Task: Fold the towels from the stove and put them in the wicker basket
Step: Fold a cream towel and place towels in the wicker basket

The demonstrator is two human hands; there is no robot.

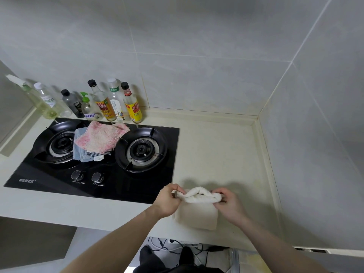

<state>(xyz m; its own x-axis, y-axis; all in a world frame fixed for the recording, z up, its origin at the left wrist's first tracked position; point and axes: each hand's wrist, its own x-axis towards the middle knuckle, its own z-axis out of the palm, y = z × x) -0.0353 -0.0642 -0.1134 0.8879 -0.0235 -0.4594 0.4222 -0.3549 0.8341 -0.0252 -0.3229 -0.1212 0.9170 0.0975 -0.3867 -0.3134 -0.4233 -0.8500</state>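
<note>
Head camera: near the worktop's [226, 146] front edge, right of the stove [102, 174], the left hand [169, 201] and right hand [229, 203] pinch a white towel's [199, 211] raised fold with curled fingers. Pink and blue towels [98, 140] lie between the stove's burners.

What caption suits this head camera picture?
Both hands, left hand and right hand, pinch a white towel mid-fold on the counter beside the stove.

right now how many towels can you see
3: a white towel on the counter, pinched by the left hand and right hand; a pink towel between the stove's burners; a blue striped towel under it. More may be hidden in that pile.
</note>
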